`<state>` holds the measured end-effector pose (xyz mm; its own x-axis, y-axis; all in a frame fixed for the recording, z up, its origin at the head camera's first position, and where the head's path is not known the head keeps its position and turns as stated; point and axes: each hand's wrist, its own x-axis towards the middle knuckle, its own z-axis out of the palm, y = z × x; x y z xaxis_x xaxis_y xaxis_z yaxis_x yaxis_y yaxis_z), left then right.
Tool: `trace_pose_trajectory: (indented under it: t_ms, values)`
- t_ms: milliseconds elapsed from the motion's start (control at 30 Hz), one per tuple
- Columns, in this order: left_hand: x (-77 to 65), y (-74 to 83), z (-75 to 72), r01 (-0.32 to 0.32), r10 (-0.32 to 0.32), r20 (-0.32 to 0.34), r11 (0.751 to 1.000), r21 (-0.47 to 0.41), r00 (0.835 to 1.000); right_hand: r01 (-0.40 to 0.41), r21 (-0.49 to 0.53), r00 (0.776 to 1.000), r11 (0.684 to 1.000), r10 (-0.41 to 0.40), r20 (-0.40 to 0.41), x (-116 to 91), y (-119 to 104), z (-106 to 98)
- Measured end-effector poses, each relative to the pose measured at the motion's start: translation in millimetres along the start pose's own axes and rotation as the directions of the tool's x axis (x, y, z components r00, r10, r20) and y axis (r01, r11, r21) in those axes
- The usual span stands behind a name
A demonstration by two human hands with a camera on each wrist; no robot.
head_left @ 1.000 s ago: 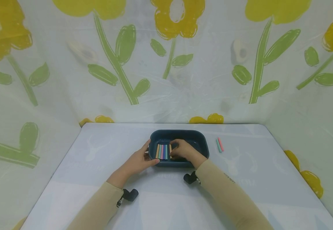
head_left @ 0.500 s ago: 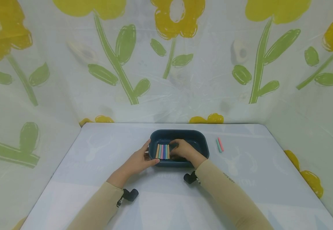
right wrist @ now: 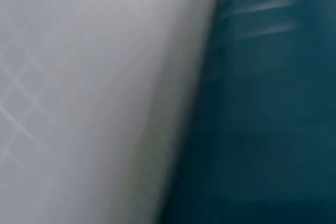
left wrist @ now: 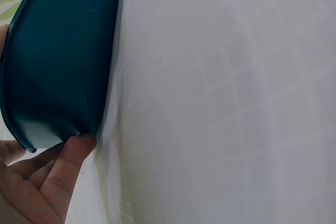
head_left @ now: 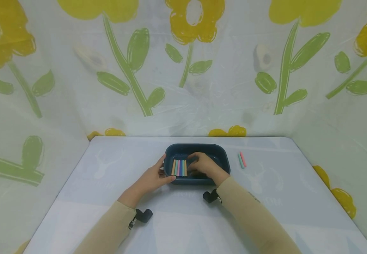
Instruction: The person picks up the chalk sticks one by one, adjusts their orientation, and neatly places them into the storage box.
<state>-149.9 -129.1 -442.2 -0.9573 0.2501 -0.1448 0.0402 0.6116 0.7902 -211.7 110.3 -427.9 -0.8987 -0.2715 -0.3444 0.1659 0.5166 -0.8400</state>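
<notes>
The left hand (head_left: pixel 152 179) grips the tray (head_left: pixel 191 181); I can't tell if the right hand (head_left: pixel 205 165), fingers bent, holds anything. Its sideways nudge could skew the sticks (head_left: pixel 179 168).

Between your left hand (head_left: pixel 151 179) and right hand (head_left: pixel 205 165) the tray (head_left: pixel 191 181) reads dark blue-green, its sticks (head_left: pixel 179 168) orange, green, pink and blue; right of both, one pink stick (head_left: pixel 243 159), one green stick (head_left: pixel 240 161).

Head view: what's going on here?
A person's left grip holds the left end of a dark blue tray. Their right grip is inside it, beside a row of coloured sticks; whether it holds anything is hidden. A pink stick and a green stick lie on the table, right of the tray.
</notes>
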Motion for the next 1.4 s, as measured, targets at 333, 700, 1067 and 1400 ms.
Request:
trace_pose_trajectory:
  t_ms: [333,700,1067,1400]
  values:
    - [0.1,-0.9,1.3,0.012,-0.012,-0.005,1.0,-0.001,1.0,0.048,0.126,0.999,0.991,-0.048,0.002,-12.1,-4.7,-16.5]
    - [0.1,0.0,1.4,0.0,0.0,-0.014,1.0,-0.001,1.0,0.119,0.172,0.992,0.978,-0.113,-0.047,-32.8,-8.5,-45.7]
    - [-1.0,1.0,0.9,-0.007,0.007,-0.009,1.0,-0.007,1.0,0.184,0.125,0.979,0.975,-0.171,-0.108,-60.9,-8.1,-76.0]
    - [-1.5,1.6,0.2,-0.008,0.008,-0.009,1.0,-0.009,1.0,0.21,0.033,0.959,0.977,-0.199,-0.2,-72.1,9.7,-103.8]
